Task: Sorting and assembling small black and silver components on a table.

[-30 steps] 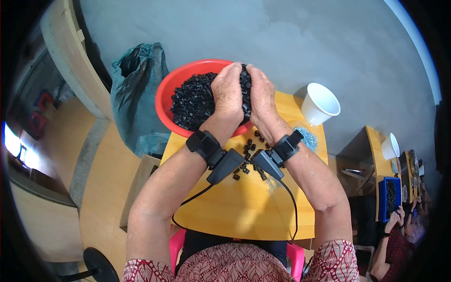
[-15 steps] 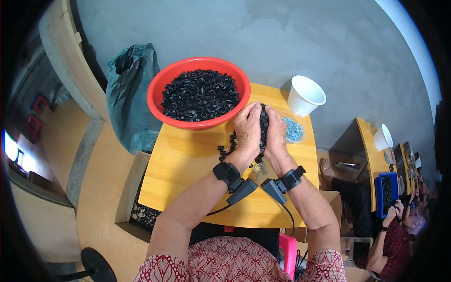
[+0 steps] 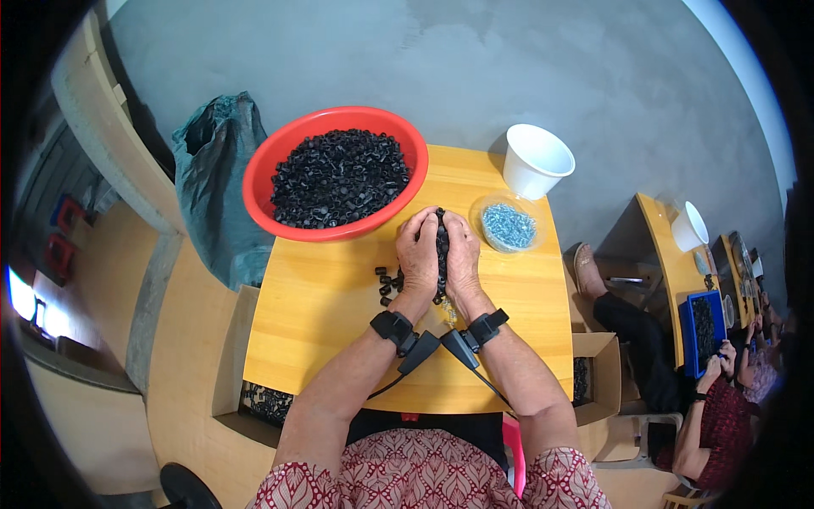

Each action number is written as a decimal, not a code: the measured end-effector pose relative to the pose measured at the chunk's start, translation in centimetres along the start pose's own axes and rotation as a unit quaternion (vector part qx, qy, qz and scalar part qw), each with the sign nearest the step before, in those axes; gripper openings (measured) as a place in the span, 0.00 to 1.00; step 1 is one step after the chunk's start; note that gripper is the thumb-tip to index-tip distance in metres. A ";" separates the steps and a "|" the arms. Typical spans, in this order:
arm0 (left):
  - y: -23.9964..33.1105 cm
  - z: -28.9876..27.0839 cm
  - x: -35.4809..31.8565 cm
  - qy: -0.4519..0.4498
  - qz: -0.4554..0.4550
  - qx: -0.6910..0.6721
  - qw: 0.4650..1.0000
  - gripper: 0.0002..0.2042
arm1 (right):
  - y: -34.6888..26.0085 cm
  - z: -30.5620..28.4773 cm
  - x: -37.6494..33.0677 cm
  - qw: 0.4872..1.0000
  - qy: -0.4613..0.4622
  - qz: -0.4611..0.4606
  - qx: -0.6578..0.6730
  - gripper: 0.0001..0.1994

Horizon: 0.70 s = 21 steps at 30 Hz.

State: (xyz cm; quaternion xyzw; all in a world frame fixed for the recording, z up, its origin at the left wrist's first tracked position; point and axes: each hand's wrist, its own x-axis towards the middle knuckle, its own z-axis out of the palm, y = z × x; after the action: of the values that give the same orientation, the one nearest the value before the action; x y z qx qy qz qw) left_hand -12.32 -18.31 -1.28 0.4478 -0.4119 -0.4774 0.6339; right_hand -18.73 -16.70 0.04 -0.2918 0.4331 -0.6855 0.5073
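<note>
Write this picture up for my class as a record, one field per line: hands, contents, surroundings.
Left hand: cupped against a handful of black pieces
Right hand: facing it, holding the same handful
Table: yellow, wood-look top
Loose pieces: black, on the table, beside the left hand
Basin: red, heaped with black pieces, at the table's far left
Tub: clear, holding small silvery-blue parts, right of the right hand
Bucket: white, just behind the tub
Sack: dark green, left of the basin
Co-worker's hands: far right, near a blue tray
</note>
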 end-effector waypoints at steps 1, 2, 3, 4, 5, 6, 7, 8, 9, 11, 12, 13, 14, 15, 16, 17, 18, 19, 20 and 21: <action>-0.1 -0.1 0.0 0.002 0.017 0.022 1.000 0.13 | 0.2 -0.1 0.0 1.000 -0.003 -0.011 -0.018 0.16; -0.3 -0.3 -0.1 0.004 0.031 0.038 0.999 0.12 | 0.4 -0.2 0.0 0.999 -0.006 -0.022 -0.035 0.16; -0.4 -0.3 0.0 0.003 0.032 0.039 0.999 0.12 | 0.6 -0.2 0.1 0.999 -0.006 -0.022 -0.034 0.16; -0.5 -0.4 0.0 0.003 0.034 0.032 0.999 0.12 | 0.8 -0.2 0.1 0.999 -0.006 -0.026 -0.035 0.16; -0.6 -0.5 0.1 0.003 0.036 0.025 0.999 0.12 | 1.0 -0.2 0.1 0.999 -0.007 -0.031 -0.035 0.16; -0.4 -0.5 0.0 0.002 0.036 0.025 0.999 0.12 | 0.9 -0.2 0.1 0.998 -0.004 -0.034 -0.046 0.16; -0.2 -0.4 0.0 -0.001 0.046 0.051 0.998 0.12 | 1.0 -0.4 0.3 0.998 -0.003 -0.035 -0.045 0.16; 0.0 -0.4 0.0 -0.003 0.056 0.077 0.995 0.11 | 1.3 -0.7 0.6 0.996 -0.004 -0.055 -0.065 0.16; 0.0 -0.5 0.0 -0.003 0.056 0.078 0.995 0.11 | 1.4 -0.8 0.6 0.994 -0.006 -0.074 -0.084 0.16; 0.0 -0.6 0.1 -0.015 0.088 0.119 0.989 0.11 | 1.6 -1.0 0.9 0.992 0.000 -0.085 -0.097 0.16; 0.0 -0.7 0.2 -0.015 0.088 0.120 0.989 0.11 | 1.7 -1.0 0.9 0.989 0.006 -0.096 -0.112 0.16; 0.0 -0.7 0.2 -0.022 0.110 0.125 0.986 0.11 | 1.7 -1.1 0.9 0.989 0.006 -0.095 -0.112 0.16; 0.0 -0.7 0.2 -0.028 0.133 0.129 0.982 0.11 | 1.6 -1.2 1.0 0.989 0.004 -0.098 -0.108 0.15; -0.1 -0.8 0.3 -0.027 0.132 0.130 0.982 0.11 | 1.5 -1.1 0.9 0.989 0.002 -0.100 -0.105 0.15; -0.1 -0.8 0.3 -0.027 0.133 0.141 0.981 0.11 | 1.3 -1.0 0.9 0.989 0.001 -0.100 -0.105 0.15; -0.1 -0.9 0.3 -0.027 0.134 0.152 0.979 0.11 | 1.1 -0.9 0.8 0.989 0.000 -0.094 -0.111 0.15; 0.0 -0.9 0.4 -0.028 0.134 0.151 0.979 0.11 | 0.9 -0.9 0.7 0.989 0.001 -0.090 -0.118 0.15; 0.1 -0.9 0.3 -0.033 0.135 0.167 0.976 0.12 | 1.1 -1.1 0.9 0.989 0.002 -0.091 -0.118 0.15; 0.1 -0.8 0.3 -0.037 0.136 0.183 0.973 0.13 | 1.4 -1.4 1.2 0.986 0.006 -0.098 -0.134 0.15; 0.3 -0.9 0.2 -0.037 0.137 0.183 0.973 0.13 | 1.4 -1.4 1.2 0.983 0.008 -0.105 -0.150 0.15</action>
State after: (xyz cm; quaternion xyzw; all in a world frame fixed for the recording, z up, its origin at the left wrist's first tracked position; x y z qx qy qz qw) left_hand -11.39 -18.28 -1.24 0.4777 -0.5731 -0.3188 0.5845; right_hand -19.63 -17.58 -1.86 -0.4027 0.5023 -0.6643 0.3797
